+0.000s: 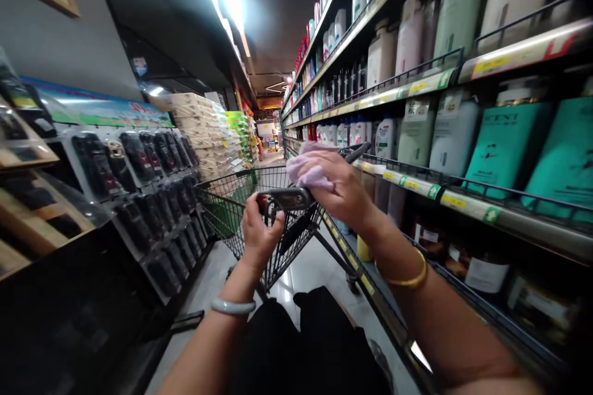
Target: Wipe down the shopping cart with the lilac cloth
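A dark wire shopping cart [231, 188] stands at an angle in front of me, its basket toward the left. My left hand [260, 227] is closed round the left end of its handle [293, 199], the thumb on the near side. In my right hand [345, 188] is a crumpled lilac cloth [311, 165], bunched under the fingers and pressed against the handle's middle. The cloth and hand hide part of the handle; its far right end shows beyond them. Something green [222, 213] shows through the basket's wires.
Shelves of shampoo bottles [417, 136] run along the right, with large teal bottles [504, 142] close by. On the left, a rack [139, 160] holds packaged dark goods, with stacked pale boxes [194, 129] beyond. Shiny floor tiles [315, 265] show below the cart.
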`<action>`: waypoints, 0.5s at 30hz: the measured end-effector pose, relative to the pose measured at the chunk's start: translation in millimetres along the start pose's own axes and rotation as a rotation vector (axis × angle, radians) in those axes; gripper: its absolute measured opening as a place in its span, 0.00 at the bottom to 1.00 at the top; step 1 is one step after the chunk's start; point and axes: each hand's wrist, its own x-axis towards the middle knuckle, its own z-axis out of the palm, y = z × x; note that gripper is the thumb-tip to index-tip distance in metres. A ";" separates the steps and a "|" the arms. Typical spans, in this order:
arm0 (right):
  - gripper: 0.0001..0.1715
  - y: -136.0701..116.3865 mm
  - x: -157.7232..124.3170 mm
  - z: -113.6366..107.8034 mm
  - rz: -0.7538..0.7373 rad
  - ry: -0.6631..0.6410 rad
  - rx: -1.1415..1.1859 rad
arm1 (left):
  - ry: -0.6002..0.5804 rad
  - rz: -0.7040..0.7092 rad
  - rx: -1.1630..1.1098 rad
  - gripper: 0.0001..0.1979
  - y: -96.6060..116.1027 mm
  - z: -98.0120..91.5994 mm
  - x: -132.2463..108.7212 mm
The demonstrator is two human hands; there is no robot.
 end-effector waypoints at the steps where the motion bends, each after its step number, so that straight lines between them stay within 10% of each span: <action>1: 0.13 0.9 11.4 -3.3 0.030 -0.130 -0.033 | -0.027 -0.012 -0.008 0.37 2.0 -3.8 1.9; 7: 0.16 15.8 48.1 -1.1 0.285 -0.365 -0.287 | -0.155 -0.066 -0.077 0.32 3.9 -21.4 17.1; 15: 0.16 -14.8 60.4 46.9 0.227 -0.495 -0.196 | -0.245 -0.125 -0.146 0.36 -22.5 -60.6 36.4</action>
